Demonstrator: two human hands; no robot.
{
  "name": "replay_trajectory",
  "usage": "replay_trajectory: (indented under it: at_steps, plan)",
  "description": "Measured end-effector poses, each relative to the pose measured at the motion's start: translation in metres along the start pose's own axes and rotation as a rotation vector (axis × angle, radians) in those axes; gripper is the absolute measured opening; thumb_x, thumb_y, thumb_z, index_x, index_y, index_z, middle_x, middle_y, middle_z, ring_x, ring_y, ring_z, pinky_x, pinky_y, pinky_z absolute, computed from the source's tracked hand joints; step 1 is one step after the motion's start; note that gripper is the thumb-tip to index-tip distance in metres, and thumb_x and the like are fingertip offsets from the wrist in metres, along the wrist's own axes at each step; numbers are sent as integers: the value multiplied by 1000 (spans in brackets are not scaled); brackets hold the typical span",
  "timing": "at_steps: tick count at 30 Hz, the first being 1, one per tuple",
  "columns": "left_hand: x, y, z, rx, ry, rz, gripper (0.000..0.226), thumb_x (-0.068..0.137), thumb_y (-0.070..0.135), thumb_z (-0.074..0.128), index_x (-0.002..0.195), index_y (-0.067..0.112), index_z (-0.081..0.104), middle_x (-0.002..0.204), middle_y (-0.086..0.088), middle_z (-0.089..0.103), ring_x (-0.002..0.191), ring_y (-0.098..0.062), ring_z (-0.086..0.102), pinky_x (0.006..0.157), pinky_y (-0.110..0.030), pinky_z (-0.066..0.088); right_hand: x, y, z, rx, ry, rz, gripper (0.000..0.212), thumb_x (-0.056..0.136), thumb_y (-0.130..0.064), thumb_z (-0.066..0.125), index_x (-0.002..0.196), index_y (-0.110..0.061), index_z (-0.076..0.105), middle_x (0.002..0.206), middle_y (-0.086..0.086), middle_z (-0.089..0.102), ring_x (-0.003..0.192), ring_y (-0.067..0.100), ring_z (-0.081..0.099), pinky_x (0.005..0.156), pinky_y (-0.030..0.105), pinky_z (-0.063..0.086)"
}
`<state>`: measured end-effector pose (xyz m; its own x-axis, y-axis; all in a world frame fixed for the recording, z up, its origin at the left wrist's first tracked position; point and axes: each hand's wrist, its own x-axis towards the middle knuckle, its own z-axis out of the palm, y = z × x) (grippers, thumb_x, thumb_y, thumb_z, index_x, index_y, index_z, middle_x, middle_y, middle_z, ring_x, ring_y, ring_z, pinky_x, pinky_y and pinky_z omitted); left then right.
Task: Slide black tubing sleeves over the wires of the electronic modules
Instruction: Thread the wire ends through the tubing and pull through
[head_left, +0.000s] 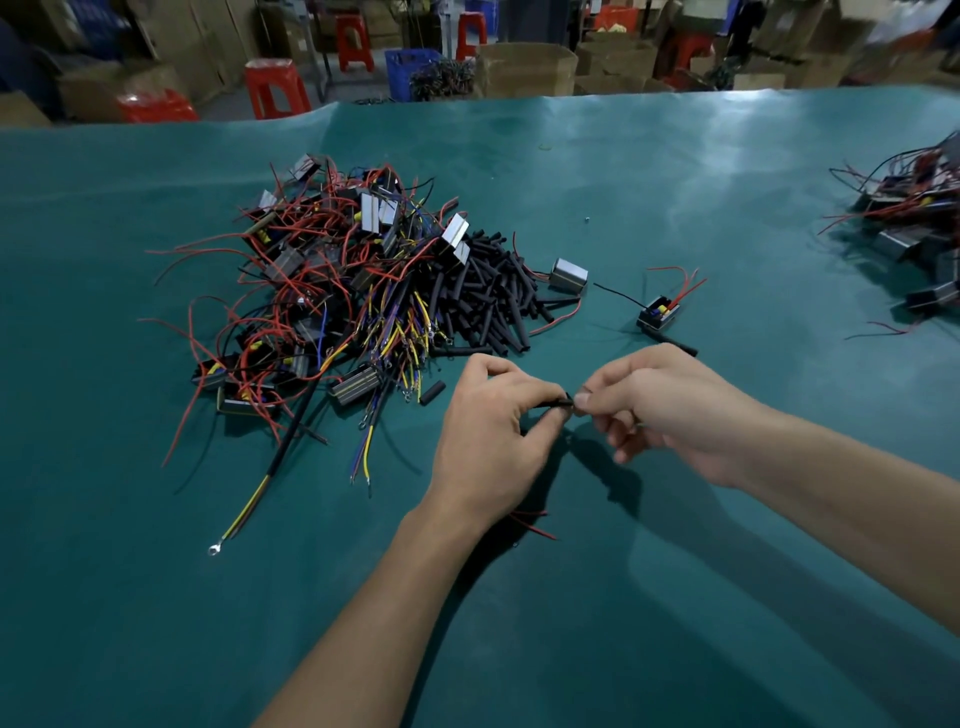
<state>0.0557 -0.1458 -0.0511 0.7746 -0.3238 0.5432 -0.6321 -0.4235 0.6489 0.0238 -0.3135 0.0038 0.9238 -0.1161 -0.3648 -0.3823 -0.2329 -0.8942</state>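
My left hand (488, 441) pinches a short black tubing sleeve (555, 402) above the green table mat (156, 597). My right hand (670, 410) meets it fingertip to fingertip and pinches something thin at the sleeve's open end; the thing itself is hidden. Red wire ends (535, 525) poke out below my left wrist. A heap of black sleeves (493, 291) lies beyond my hands. Left of it is a tangle of modules with red, yellow and blue wires (332, 291). One small module (658, 313) sits alone beyond my right hand.
A loose sleeve (432, 392) lies left of my left hand. A silver module (569, 274) rests at the sleeve heap's right edge. Another pile of modules (914, 234) is at the far right. Red stools (275, 85) and cardboard boxes (524, 67) stand behind the table.
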Motion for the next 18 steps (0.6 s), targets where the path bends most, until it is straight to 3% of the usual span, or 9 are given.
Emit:
replay_trajectory:
  at_steps: [4, 6, 9, 12, 15, 18]
  plan:
    - [1, 1, -1, -13, 48, -27, 9, 83, 16, 78, 91, 17, 80, 83, 11, 73, 96, -20, 52, 83, -21, 42, 0, 8, 7, -15, 105, -136, 18, 91, -10, 72, 73, -11, 71, 62, 0, 59, 57, 11, 55, 57, 26, 50]
    - [1, 2, -2, -22, 67, -51, 10, 83, 14, 77, 93, 16, 80, 83, 11, 72, 97, -22, 53, 85, -20, 42, -2, 12, 16, 100, 146, -190, 16, 92, -9, 71, 76, -11, 70, 73, 4, 63, 69, 15, 60, 66, 27, 54]
    - [0, 6, -5, -48, 82, -77, 12, 84, 13, 72, 94, 16, 80, 80, 29, 64, 100, -22, 54, 87, -18, 42, -3, 14, 30, 396, 118, -163, 17, 96, -6, 66, 80, -11, 66, 82, 12, 71, 73, 22, 67, 80, 37, 60]
    - [1, 9, -10, -96, 83, -132, 19, 85, 20, 63, 95, 17, 79, 92, 51, 53, 103, -18, 55, 90, -22, 44, -3, 15, 39, 488, 88, -171, 17, 98, -10, 64, 81, -13, 64, 84, 12, 73, 72, 23, 69, 82, 41, 61]
    - [0, 8, -14, -102, 55, -130, 21, 88, 19, 61, 97, 16, 80, 83, 33, 63, 104, -16, 54, 92, -28, 46, -5, 18, 36, 562, 21, -167, 16, 97, -10, 66, 81, -14, 66, 87, 13, 72, 71, 25, 70, 74, 40, 64]
    - [0, 5, -15, -76, 32, -110, 15, 89, 13, 67, 97, 17, 80, 92, 14, 72, 104, -15, 56, 93, -27, 45, -4, 21, 27, 547, -14, -174, 10, 87, -14, 73, 77, -17, 72, 85, 13, 72, 72, 25, 71, 68, 34, 61]
